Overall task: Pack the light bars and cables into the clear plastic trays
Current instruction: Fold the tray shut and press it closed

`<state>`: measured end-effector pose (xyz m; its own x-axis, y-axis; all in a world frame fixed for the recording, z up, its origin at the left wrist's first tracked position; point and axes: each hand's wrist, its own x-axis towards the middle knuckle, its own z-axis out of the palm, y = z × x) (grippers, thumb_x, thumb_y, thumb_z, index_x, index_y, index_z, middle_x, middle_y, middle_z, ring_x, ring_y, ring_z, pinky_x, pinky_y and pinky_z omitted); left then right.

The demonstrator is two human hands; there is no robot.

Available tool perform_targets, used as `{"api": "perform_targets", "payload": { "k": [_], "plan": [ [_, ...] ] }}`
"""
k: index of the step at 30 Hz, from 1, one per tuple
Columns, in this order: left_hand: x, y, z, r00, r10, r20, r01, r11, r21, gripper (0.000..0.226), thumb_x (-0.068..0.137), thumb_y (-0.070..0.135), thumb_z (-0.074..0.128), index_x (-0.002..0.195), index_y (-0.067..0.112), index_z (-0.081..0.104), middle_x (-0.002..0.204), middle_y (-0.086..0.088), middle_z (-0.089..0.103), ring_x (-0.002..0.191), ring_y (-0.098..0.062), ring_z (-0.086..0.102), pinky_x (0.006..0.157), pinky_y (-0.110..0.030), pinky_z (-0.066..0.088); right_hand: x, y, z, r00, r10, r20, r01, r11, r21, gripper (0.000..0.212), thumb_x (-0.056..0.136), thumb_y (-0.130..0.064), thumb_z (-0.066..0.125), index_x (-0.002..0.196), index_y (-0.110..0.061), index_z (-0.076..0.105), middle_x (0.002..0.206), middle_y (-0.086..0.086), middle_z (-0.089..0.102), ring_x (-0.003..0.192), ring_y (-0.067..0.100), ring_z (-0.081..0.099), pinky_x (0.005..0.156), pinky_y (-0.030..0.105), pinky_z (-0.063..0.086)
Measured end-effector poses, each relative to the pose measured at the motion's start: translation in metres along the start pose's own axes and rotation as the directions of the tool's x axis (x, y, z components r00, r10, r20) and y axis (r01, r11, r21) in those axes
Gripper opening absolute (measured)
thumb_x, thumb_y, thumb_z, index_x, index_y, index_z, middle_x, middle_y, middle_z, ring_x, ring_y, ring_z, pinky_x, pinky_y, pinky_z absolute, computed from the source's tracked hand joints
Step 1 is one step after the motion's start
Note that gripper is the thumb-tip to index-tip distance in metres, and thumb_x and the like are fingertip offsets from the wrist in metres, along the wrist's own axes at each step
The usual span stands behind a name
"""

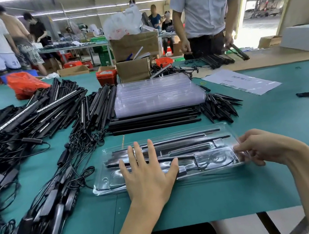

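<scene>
— Two hands are working one tray (223,127), and going from the left: the left hand (147,176) is lying flat and spread on its lid, pressing down over the bars (182,139) inside.

— And the right hand (259,147)?

— It is pinching the tray's right edge, fingers curled on the clear plastic. The cable (216,158) is sitting coiled in the compartment just beside those fingers.

— What could be going wrong from here?

— I am guessing the lid is being snapped shut. If the left palm is pressing unevenly, a bar may be riding out of its groove and the lid will not be seating. The coil could also be getting nipped under the rim at the right end.

— And the supplies?

— Loose bars and tangled cables (24,137) are piling up far left; a stack of empty trays (156,95) is sitting behind the tray in hand, with short black pieces (221,106) heaped to its right.

— The surface?

— A green mat (274,169) is covering the bench, with a seam running under the tray. Beyond it, people are standing at other tables among boxes (135,69) in a bright workshop, and a doorway is opening to daylight at far right.
</scene>
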<state>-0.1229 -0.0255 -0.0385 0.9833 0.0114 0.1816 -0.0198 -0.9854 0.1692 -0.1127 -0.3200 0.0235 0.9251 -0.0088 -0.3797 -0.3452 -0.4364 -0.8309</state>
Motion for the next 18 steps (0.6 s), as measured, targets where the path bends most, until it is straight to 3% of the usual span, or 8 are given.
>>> {"api": "perform_targets", "payload": {
  "k": [3, 8, 18],
  "plan": [
    [0.000, 0.000, -0.001, 1.000, -0.002, 0.002, 0.002, 1.000, -0.013, 0.101, 0.073, 0.080, -0.015, 0.159, 0.027, -0.010, 0.167, -0.012, -0.007, 0.153, -0.028, -0.012, 0.119, -0.057, -0.004, 0.002, -0.002, 0.002, 1.000, 0.011, -0.013, -0.012, 0.998, -0.059, 0.029, 0.096, -0.002, 0.058, 0.067, -0.002, 0.053, 0.057, 0.013, 0.052, 0.039, 0.014, 0.041, 0.038, 0.020, 0.029],
    [0.000, 0.000, 0.000, 1.000, -0.008, -0.017, 0.008, 1.000, -0.012, 0.098, 0.076, 0.079, -0.014, 0.159, 0.027, -0.009, 0.167, -0.012, -0.005, 0.154, -0.028, -0.010, 0.120, -0.057, -0.002, -0.003, 0.006, 0.003, 0.998, -0.057, 0.033, 0.054, 0.996, 0.071, 0.014, 0.097, -0.003, 0.059, 0.085, 0.000, 0.052, 0.065, 0.013, 0.055, 0.050, 0.018, 0.046, 0.039, 0.024, 0.038],
    [0.001, 0.001, -0.001, 1.000, -0.010, -0.020, 0.010, 1.000, -0.014, 0.098, 0.078, 0.079, -0.013, 0.159, 0.026, -0.003, 0.167, -0.013, -0.001, 0.154, -0.029, -0.008, 0.119, -0.057, -0.002, 0.003, 0.007, 0.017, 0.989, -0.106, -0.102, 0.107, 0.994, 0.003, 0.023, 0.098, -0.004, 0.059, 0.078, -0.002, 0.049, 0.050, 0.005, 0.047, 0.039, 0.014, 0.037, 0.033, 0.023, 0.036]
  ]
}}
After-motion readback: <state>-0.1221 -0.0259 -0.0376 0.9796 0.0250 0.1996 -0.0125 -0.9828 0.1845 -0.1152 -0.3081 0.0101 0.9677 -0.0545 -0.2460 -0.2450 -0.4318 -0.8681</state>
